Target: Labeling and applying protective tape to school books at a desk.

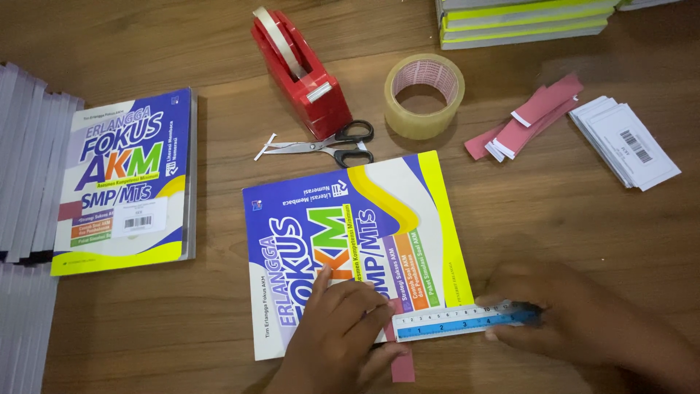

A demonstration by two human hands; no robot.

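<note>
fingers of the left hand [339, 328] press flat on the book [350, 248], grip spread and grasping nothing, fingertips touching a red strip [401, 361] that hangs past the book's near edge. just right of that grip lies a ruler [463, 321], its far end pinched in the right hand [561, 317], grip clenched on it. beyond both grips on the wooden surface [569, 219] rest scissors [328, 146], a red tape dispenser [302, 73], a tape roll [424, 95], more red strips [529, 117] and barcode labels [627, 142]. well left lies a second book [124, 182].

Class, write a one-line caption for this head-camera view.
Left hand presses a book; right hand holds a ruler across it.
</note>
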